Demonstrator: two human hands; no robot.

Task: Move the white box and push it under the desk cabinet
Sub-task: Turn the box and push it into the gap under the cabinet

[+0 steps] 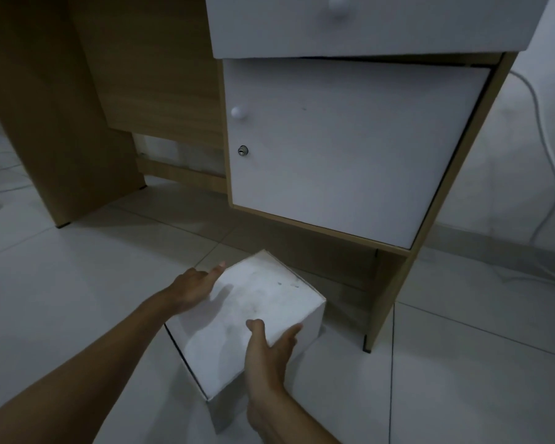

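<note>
A white box sits on the tiled floor, just in front of the gap beneath the desk cabinet. My left hand presses flat against the box's left side, fingers stretched toward its far corner. My right hand grips the near right edge, thumb on top and fingers down the right face. The box's far corner points at the shadowed opening under the cabinet. The cabinet has a white door with a round knob and a keyhole, raised on wooden legs.
A white drawer juts out above the cabinet door. The desk's wooden side panel stands at the left, with open knee space between. A white cable hangs at the right wall. The cabinet's front right leg stands close to the box.
</note>
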